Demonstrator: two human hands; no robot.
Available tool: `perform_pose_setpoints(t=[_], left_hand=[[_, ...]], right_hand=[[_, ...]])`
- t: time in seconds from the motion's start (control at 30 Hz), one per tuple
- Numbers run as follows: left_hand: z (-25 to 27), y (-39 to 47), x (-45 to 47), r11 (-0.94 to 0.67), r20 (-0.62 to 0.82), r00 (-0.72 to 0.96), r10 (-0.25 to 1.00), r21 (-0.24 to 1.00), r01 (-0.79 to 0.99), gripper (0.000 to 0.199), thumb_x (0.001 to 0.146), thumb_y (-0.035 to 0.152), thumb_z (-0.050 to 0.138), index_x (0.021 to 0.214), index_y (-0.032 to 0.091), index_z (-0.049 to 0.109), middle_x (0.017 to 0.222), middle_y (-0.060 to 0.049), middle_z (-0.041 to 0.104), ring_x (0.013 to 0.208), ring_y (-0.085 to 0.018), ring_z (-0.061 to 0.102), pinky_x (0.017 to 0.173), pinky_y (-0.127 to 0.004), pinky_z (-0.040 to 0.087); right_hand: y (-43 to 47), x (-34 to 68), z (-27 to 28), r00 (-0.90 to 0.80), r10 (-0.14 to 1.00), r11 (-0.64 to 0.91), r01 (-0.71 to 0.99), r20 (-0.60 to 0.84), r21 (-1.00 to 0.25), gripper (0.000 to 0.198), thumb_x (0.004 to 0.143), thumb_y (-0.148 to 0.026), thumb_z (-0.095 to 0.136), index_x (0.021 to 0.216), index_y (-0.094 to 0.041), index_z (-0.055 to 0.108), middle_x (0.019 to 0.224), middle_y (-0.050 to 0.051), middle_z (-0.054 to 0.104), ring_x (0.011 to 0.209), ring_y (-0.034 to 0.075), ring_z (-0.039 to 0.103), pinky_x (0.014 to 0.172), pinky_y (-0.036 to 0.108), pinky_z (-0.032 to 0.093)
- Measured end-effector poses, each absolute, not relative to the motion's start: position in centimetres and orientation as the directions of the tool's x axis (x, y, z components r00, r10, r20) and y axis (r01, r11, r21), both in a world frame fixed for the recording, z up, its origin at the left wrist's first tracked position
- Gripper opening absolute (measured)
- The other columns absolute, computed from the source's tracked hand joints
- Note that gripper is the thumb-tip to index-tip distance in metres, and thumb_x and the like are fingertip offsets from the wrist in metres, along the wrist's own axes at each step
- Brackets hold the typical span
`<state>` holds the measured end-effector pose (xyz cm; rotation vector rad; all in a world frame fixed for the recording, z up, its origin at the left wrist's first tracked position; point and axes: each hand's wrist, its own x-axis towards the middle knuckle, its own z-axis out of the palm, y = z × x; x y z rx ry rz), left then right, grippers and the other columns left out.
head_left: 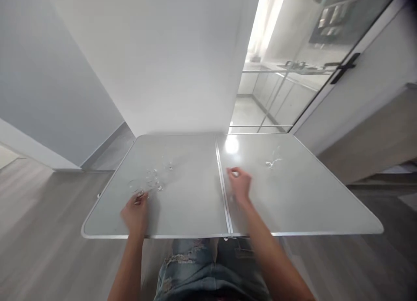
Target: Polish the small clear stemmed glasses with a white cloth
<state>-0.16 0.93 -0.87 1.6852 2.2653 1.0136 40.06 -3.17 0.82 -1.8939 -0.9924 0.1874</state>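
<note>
My left hand [134, 214] is closed in a pinch at the near left of the table, beside a loose group of small clear, shiny pieces [155, 179]. A glint shows at its fingertips, but what they hold is too small to name. Just right of the table's centre seam, my right hand [240, 184] is raised a little, blurred, with thumb and forefinger curled together; whatever is between them cannot be made out. Further right lies a smaller cluster of clear, shiny bits [273, 163].
The light grey folding table [192, 205] has a metal rim and a metal seam [223, 183] across its middle. A white wall [169, 75] stands at its far edge. Beyond to the right are a glass door with a black handle [345, 67] and a kitchen counter.
</note>
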Motion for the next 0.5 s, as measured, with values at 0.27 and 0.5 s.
perform_pose_setpoints(t=[0.27, 0.5], left_hand=[[-2.0, 0.7, -0.7, 0.117, 0.321, -0.34, 0.884, 0.552, 0.825, 0.063, 0.076, 0.063, 0.066, 0.119, 0.018, 0.065, 0.096, -0.008, 0.072, 0.078, -0.026, 0.069, 0.081, -0.04, 0.053], [-2.7, 0.6, -0.4, 0.047, 0.362, -0.277, 0.89, 0.532, 0.846, 0.058, 0.08, 0.059, 0.062, 0.118, 0.015, 0.062, 0.104, -0.013, 0.07, 0.095, -0.031, 0.067, 0.086, -0.043, 0.052]], right_hand=[[-5.3, 61.8, -1.3, 0.943, 0.324, -0.632, 0.272, 0.071, -0.726, 0.075, 0.054, -0.052, 0.087, 0.113, -0.009, 0.07, 0.11, 0.025, 0.073, 0.1, 0.037, 0.068, 0.083, 0.041, 0.052], [-2.9, 63.7, -1.3, 0.882, 0.454, -0.538, 0.385, 0.128, -0.75, 0.04, 0.057, -0.046, 0.081, 0.082, -0.015, 0.079, 0.078, 0.017, 0.077, 0.079, 0.033, 0.071, 0.067, 0.038, 0.052]])
